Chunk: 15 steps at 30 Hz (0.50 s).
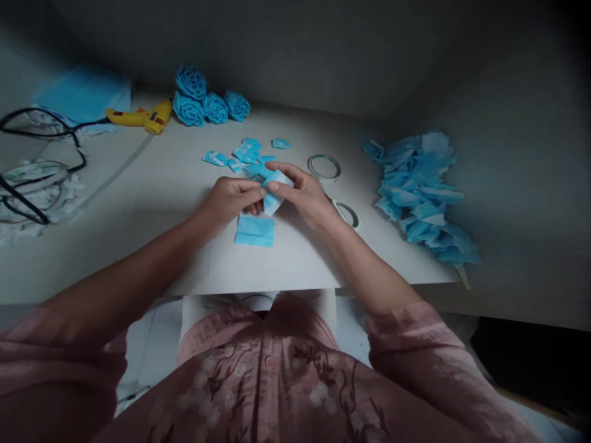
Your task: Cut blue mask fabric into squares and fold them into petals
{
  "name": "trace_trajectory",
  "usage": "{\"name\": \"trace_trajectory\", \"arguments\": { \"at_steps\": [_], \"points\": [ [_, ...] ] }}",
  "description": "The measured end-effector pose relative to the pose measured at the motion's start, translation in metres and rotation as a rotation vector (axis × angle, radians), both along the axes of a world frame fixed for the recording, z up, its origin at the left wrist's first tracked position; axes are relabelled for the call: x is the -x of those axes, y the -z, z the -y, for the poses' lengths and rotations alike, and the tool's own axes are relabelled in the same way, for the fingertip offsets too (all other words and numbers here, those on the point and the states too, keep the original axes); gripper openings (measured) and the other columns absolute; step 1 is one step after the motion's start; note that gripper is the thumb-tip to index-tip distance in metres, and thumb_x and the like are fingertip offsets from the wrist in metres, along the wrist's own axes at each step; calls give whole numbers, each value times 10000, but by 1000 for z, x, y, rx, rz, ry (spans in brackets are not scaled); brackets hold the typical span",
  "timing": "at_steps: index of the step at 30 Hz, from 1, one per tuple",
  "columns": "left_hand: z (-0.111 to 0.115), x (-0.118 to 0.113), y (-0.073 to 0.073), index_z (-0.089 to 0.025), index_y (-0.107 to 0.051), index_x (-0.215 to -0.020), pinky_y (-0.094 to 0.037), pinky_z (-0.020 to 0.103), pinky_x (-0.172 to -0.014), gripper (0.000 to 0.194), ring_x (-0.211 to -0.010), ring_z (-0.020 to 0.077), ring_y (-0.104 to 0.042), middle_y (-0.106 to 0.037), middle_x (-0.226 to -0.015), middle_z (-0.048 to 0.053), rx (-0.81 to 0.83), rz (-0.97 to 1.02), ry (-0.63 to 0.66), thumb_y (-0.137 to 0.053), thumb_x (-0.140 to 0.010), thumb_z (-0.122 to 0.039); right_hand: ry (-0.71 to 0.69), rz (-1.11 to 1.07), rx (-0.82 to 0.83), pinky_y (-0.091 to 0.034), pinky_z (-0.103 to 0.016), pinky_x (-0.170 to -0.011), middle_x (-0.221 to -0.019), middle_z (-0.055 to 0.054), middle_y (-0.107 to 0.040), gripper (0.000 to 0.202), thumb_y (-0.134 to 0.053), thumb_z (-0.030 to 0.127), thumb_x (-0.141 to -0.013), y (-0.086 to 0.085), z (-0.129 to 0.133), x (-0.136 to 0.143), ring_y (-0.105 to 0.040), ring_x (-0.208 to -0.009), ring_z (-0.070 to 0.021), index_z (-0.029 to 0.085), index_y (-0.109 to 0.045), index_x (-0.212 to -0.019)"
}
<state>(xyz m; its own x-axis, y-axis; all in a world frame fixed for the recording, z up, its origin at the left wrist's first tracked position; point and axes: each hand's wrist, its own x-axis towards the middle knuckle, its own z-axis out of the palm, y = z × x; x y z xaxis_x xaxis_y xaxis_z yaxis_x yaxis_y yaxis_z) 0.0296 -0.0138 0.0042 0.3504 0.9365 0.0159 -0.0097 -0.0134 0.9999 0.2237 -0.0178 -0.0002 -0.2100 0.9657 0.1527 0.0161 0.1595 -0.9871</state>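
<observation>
Both hands meet over the middle of the table around a folded piece of blue-and-white fabric (274,198). My left hand (233,200) pinches its left edge between thumb and fingertips. On the other side my right hand (305,194) grips it, thumb on top and fingers behind. A flat blue fabric rectangle (254,232) lies just below the hands. Several small blue cut pieces (248,149) are scattered beyond them, some partly hidden by the fingers. Beside my right wrist are scissors (347,214), largely covered by the hand, and a roll of tape (324,167).
Several blue fabric roses (203,101) stand at the back. A yellow glue gun (143,117) with a black cord lies left of them, near stacked blue sheets (85,95) and a white tangle (41,191). A heap of crumpled blue fabric (420,191) fills the table's right side.
</observation>
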Motion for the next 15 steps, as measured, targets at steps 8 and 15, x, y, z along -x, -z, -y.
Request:
{"name": "trace_trajectory", "arguments": {
  "at_steps": [8,15],
  "points": [
    [1,0,-6,-158,-713,-589,-420,234,-530,262,-507,101,-550,-656,-546,18,-9,-85,32,-814,-779,-308,65,-56,-70,-470,-259,-662,-735,40,-624,416,-896,575,-753,-1,-1,2,-537,-683,-106,211,-711,-832],
    [-1,0,-5,-147,-703,-611,-396,206,-496,239,-467,81,-546,-654,-541,15,99,-62,0,-750,-825,-243,122,258,-434,-526,-296,-779,-1015,-48,-748,169,-757,384,-917,-7,1,-5,-677,-990,-185,216,-744,-897]
  ]
}}
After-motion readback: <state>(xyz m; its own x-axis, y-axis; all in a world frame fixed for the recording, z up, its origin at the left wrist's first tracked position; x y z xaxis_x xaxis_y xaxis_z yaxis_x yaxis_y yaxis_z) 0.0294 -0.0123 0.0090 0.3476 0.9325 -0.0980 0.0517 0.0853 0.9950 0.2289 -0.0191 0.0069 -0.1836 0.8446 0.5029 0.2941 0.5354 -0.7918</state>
